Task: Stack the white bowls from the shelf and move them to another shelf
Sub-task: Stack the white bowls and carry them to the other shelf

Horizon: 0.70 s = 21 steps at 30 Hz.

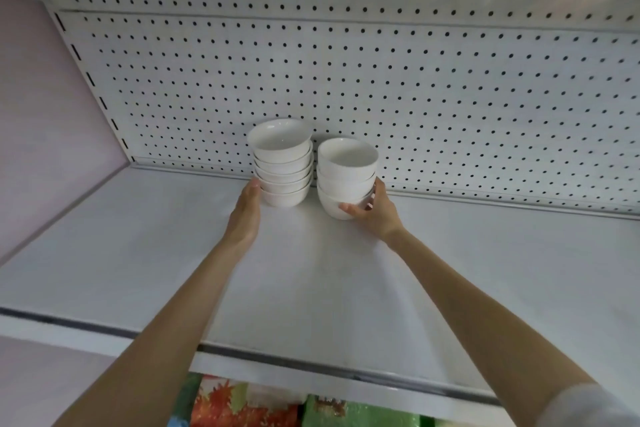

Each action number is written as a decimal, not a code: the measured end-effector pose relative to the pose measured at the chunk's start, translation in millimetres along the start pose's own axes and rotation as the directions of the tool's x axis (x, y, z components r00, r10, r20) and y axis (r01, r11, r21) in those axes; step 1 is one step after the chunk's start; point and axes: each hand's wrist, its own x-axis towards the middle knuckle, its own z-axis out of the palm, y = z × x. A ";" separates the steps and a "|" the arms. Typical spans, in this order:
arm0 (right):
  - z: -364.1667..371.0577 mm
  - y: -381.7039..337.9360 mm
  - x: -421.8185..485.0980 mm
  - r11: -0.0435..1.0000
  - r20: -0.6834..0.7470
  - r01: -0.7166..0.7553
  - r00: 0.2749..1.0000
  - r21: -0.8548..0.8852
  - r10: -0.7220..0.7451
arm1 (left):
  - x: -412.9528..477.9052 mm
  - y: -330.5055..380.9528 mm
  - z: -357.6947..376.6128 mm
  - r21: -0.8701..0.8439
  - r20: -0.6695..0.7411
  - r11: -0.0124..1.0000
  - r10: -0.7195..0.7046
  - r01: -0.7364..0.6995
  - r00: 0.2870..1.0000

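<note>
White right stack point(346, 177) sits in the right hand's point(375, 213) curled grip; the straight-fingered left hand point(246, 215) touches the left stack point(282, 166).

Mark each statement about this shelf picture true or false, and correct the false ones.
1. Two stacks of white bowls are in view, a left stack and a right stack. True.
2. The right stack holds more bowls than the left stack. False: the left stack holds more and rises higher.
3. The right hand grips the bottom bowl of the right stack. True.
4. The left hand lifts a single bowl off the top of the left stack. False: its straight fingers touch the lower side of that stack.
5. Both stacks are near the pegboard at the back of the shelf. True.
</note>
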 end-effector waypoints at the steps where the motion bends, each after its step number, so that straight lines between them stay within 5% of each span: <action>1: -1.5 -1.3 3.1 1.000 0.017 -0.006 1.000 -0.004 0.006 | 4.7 -4.3 0.2 -0.036 0.004 0.999 -0.011 0.011 1.000; 9: -12.8 -11.0 2.6 0.989 0.086 -0.024 0.996 -0.144 0.037 | 4.6 -4.9 6.6 -0.100 -0.044 0.993 -0.061 0.056 0.997; 13: -23.3 -19.5 -23.5 0.930 0.150 -0.019 0.985 -0.368 0.079 | -21.9 2.7 -6.1 0.255 0.011 0.967 0.018 -0.021 1.000; 16: -27.3 -30.7 -55.0 0.849 0.248 0.055 0.965 -0.526 0.091 | -47.5 -7.8 -26.8 0.558 0.107 0.819 0.088 -0.133 0.990; 21: -10.5 -65.8 -110.8 0.666 0.498 0.330 0.864 -0.669 0.073 | -123.2 -8.5 -82.3 0.783 0.128 0.596 0.124 -0.177 0.984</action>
